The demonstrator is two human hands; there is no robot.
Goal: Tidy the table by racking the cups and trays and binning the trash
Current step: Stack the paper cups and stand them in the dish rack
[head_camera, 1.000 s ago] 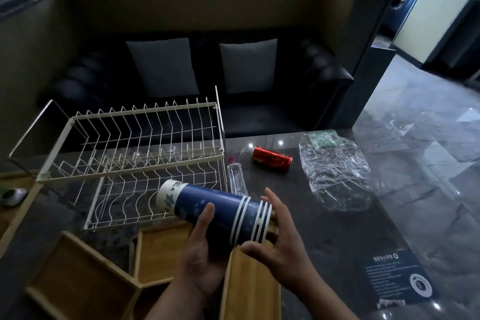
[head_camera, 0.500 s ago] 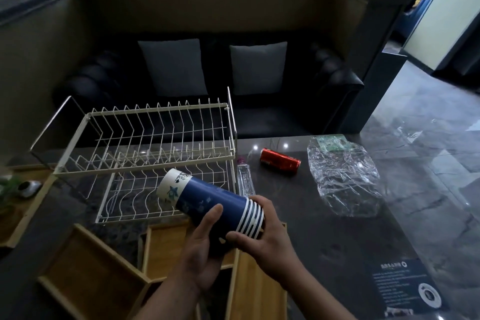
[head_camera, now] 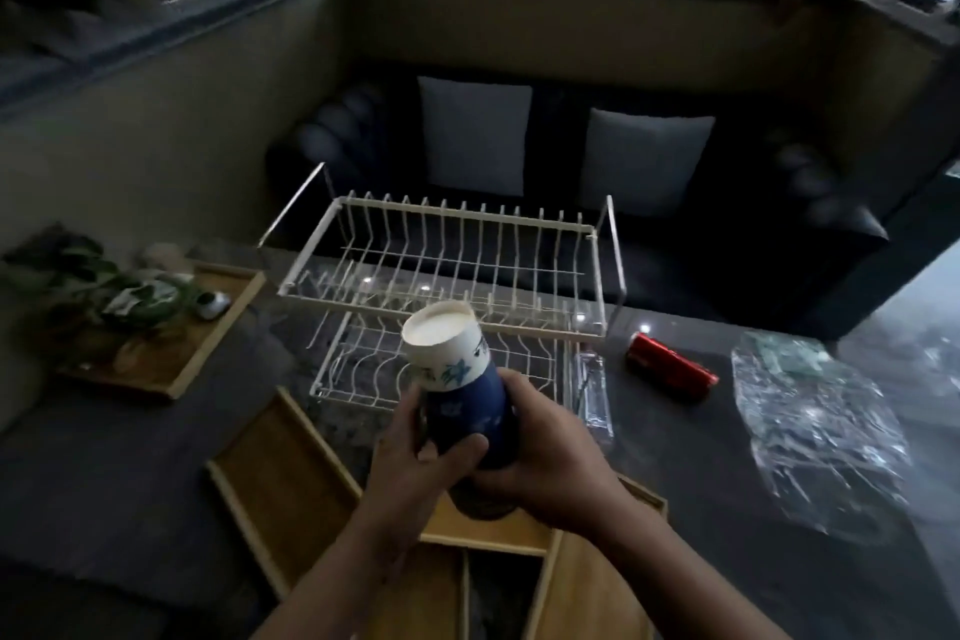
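A stack of blue and white paper cups (head_camera: 457, 379) is held bottom-up and nearly upright, just in front of the white wire dish rack (head_camera: 452, 276). My left hand (head_camera: 415, 452) grips its left side and my right hand (head_camera: 545, 457) wraps its lower right side. Several wooden trays (head_camera: 280, 478) lie on the dark table below my hands. A red can (head_camera: 670, 372) lies on its side to the right of the rack. A small clear bottle (head_camera: 592, 390) lies between the rack and the can. A crumpled clear plastic bag (head_camera: 821, 431) sits at the right.
Another wooden tray (head_camera: 171, 353) with a leafy plant and small items sits at the left. A black sofa (head_camera: 810, 203) with two grey cushions stands behind the table. The floor shows at the far right.
The cup stack has swung from lying sideways to nearly upright, bottom up, and both hands closed around its lower part. My view shifted left, bringing the plant tray into sight.
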